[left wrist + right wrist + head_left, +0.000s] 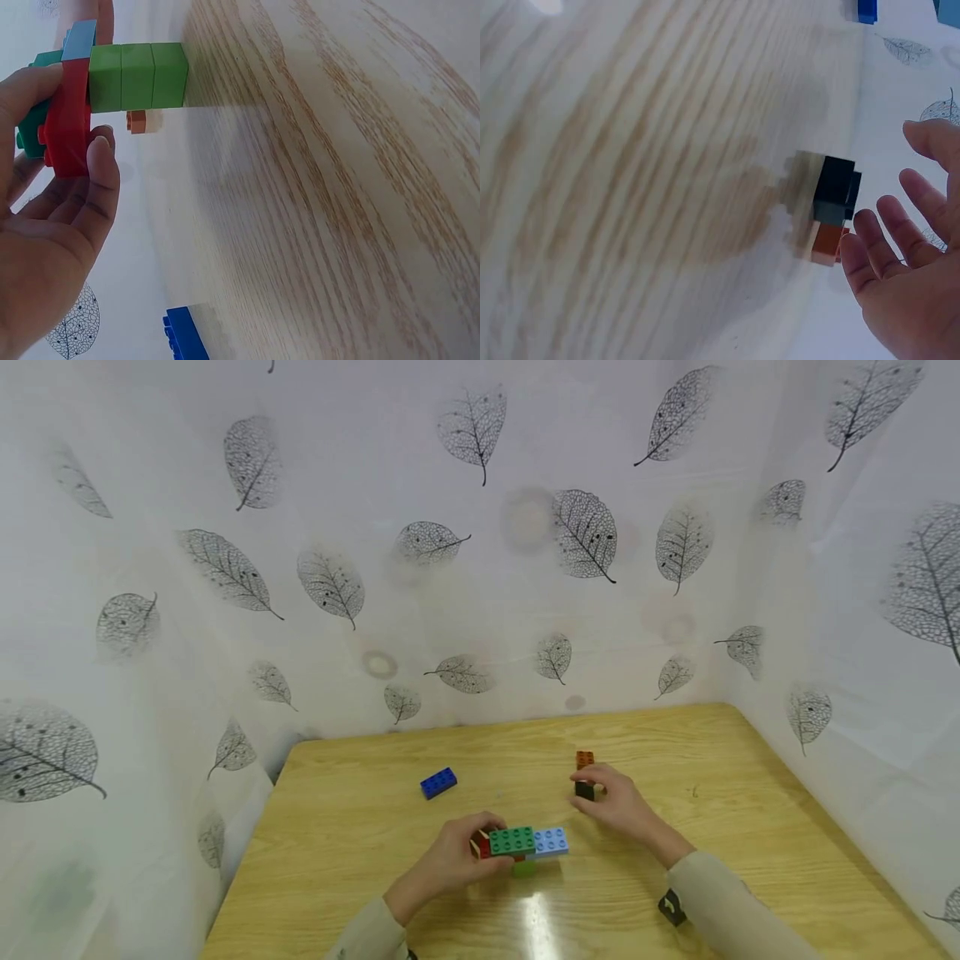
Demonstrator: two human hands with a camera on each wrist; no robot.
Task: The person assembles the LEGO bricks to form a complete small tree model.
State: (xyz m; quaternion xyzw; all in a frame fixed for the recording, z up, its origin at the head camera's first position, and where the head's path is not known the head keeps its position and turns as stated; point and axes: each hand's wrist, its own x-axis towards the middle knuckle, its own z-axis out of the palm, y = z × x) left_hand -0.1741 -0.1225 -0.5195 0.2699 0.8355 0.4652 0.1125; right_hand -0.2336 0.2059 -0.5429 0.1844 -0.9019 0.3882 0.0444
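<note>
My left hand [453, 853] pinches a red brick [69, 120] between thumb and fingers. That brick is part of a built piece: a dark green brick [512, 841] and a light blue brick [551, 842] sit at the top, and a column of light green bricks [137, 77] reaches down to the table. My right hand [618, 802], fingers spread and relaxed, is beside a black brick [835, 187]. In the right wrist view nothing is held, and a gap shows between fingers and black brick. An orange-brown brick [585, 758] stands just behind the black one.
A dark blue brick [438, 783] lies on the wooden table [337, 843], toward the back left. Leaf-printed white curtains [480, 610] hang around the back and sides. By the right sleeve is a small black object [672, 907] with a light mark.
</note>
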